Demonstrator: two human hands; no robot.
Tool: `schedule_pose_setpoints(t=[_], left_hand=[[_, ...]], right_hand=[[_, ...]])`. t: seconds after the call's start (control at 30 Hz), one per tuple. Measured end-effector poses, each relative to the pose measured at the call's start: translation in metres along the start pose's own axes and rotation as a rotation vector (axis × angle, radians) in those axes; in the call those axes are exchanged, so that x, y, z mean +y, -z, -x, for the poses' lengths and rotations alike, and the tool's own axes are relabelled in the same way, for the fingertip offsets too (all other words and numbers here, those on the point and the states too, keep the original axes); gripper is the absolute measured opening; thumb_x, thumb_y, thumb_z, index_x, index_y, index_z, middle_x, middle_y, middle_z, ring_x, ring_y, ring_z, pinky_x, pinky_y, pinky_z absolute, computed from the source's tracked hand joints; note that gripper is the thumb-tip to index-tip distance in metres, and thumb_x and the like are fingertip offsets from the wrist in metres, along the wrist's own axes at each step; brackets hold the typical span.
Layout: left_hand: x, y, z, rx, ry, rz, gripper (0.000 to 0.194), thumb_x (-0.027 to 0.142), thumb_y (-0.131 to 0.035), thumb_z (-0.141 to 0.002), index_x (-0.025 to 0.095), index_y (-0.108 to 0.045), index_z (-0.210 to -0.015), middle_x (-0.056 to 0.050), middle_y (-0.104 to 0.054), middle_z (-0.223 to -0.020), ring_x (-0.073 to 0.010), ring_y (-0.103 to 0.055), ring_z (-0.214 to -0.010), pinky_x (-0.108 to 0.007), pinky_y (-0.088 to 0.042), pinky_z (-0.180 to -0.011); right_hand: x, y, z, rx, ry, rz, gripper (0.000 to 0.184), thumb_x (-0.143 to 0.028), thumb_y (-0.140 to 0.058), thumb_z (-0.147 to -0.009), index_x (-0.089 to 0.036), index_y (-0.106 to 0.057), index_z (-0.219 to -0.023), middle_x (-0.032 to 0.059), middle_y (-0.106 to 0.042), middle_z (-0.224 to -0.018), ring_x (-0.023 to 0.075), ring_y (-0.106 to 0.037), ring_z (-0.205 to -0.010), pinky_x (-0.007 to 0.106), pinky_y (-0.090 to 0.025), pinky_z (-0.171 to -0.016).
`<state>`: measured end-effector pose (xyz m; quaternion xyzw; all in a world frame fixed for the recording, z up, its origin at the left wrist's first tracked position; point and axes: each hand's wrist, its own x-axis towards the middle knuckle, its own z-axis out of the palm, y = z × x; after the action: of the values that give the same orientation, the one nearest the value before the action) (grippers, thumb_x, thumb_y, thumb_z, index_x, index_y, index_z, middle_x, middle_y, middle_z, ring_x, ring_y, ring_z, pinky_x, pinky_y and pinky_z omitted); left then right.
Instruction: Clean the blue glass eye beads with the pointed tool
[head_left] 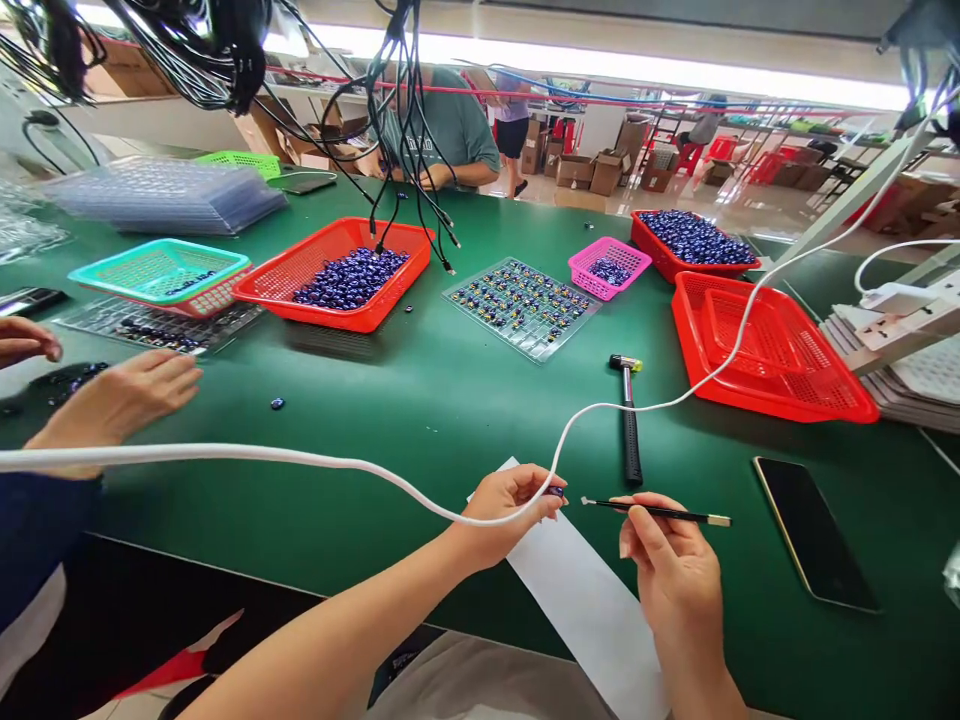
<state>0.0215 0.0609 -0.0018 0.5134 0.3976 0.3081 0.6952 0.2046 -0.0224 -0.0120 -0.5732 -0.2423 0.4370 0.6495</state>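
Your left hand (501,495) pinches a small blue piece (555,491) at the white paper's (574,580) far end; your right hand (675,570) grips a slim black tool (660,511), tip just short of it. Green tabletop (360,390) separates that hand from the phone (814,535). Lettering on the shirt (461,125) opposite is unreadable; cartons (607,172) stand beyond.

nothing is legible; lettering (421,145) on the green shirt (466,128) is blurred.

L hand (501,500) in a pinch, L forearm (356,615) bare, slanting up to R; R hand (679,572) near but apart, pen-style grip, R forearm (705,685) bare, near-vert.
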Motion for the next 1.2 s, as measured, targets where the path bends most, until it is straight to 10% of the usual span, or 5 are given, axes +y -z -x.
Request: schedule_pose_setpoints(t=[0.33, 0.73, 1.2], left_hand=[[-0.020, -0.005, -0.006, -0.015, 0.111, 0.151, 0.025, 0.029, -0.084, -0.063, 0.015, -0.076, -0.082, -0.005, -0.072, -0.075, -0.0168, -0.067, -0.074, -0.031, -0.054, -0.073], [-0.028, -0.010, 0.001, 0.071, -0.306, -0.270, 0.011, 0.026, -0.078, -0.074, 0.017, -0.071, -0.075, -0.006, -0.075, -0.083, -0.0172, -0.068, -0.076, -0.029, -0.054, -0.073], [-0.027, -0.009, 0.002, 0.016, -0.139, -0.266, 0.023, 0.023, -0.080, -0.072, 0.016, -0.071, -0.092, -0.005, -0.072, -0.083, -0.0177, -0.066, -0.077, -0.030, -0.053, -0.076]], right_hand=[[0.005, -0.002, -0.004, -0.021, -0.002, -0.122, 0.016, -0.031, -0.076, -0.081, -0.023, -0.067, -0.091, 0.0048, -0.071, -0.087, 0.0124, -0.060, -0.061, 0.023, -0.044, -0.051], [0.010, -0.006, 0.004, -0.241, -0.039, -0.077, 0.012, -0.030, -0.073, -0.085, -0.024, -0.070, -0.095, 0.0066, -0.073, -0.093, 0.0231, -0.071, -0.084, 0.036, -0.058, -0.070], [0.009, -0.006, -0.001, -0.201, -0.162, -0.137, 0.015, -0.032, -0.076, -0.081, -0.023, -0.070, -0.092, 0.0059, -0.074, -0.090, 0.0213, -0.072, -0.080, 0.031, -0.058, -0.066]])
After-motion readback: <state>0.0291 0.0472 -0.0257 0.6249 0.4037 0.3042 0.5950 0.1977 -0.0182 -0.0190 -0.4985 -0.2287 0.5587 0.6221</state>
